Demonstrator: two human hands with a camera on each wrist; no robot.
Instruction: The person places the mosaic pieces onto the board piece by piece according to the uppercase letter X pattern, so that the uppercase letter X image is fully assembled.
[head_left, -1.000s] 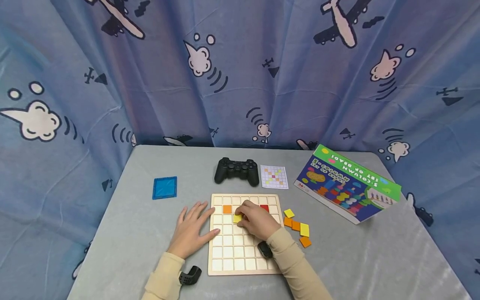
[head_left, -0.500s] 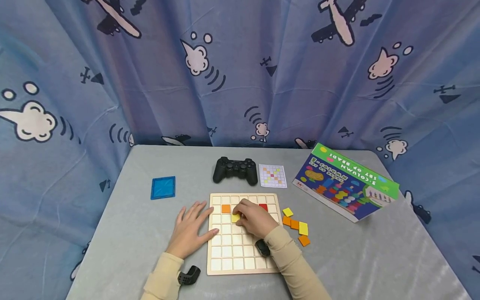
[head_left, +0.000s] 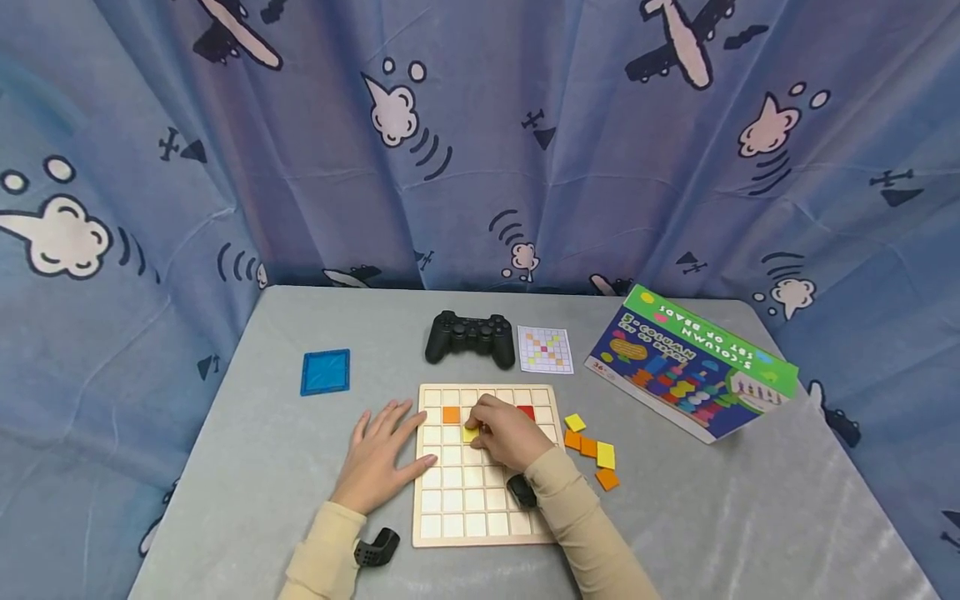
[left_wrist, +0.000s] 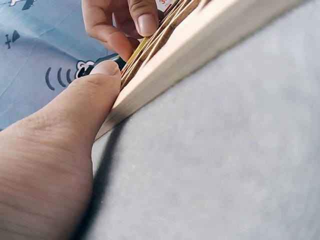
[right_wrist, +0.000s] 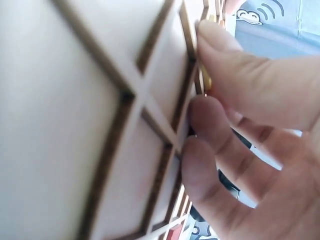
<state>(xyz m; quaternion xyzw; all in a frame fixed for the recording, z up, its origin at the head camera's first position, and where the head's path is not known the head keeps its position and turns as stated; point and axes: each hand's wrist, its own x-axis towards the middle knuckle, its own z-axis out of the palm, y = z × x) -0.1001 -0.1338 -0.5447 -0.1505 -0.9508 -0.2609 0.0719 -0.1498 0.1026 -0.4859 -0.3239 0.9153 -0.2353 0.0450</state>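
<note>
A wooden grid board point(head_left: 452, 501) lies flat on the table. My right hand point(head_left: 510, 432) reaches over it and pinches a yellow square tile point(head_left: 469, 434) between thumb and fingers, at a cell in the second row from the back. Up close in the right wrist view, the thumb and fingertips touch the board's surface and mostly cover the tile. An orange tile point(head_left: 451, 415) sits in a cell further back and left; a red tile point(head_left: 527, 412) shows beyond the right hand. My left hand point(head_left: 377, 460) is spread with fingers straight, its fingertips touching the board's left edge.
Several loose yellow and orange tiles point(head_left: 588, 447) lie right of the board. Behind it are a black game controller point(head_left: 470, 339) and a printed pattern card point(head_left: 545, 350). A colourful box point(head_left: 693, 367) stands at the right, and a blue square tray point(head_left: 326, 372) at the left.
The view has shifted slightly. Both hands stay in nearly the same place, the right hand still at the same cell with the yellow tile.
</note>
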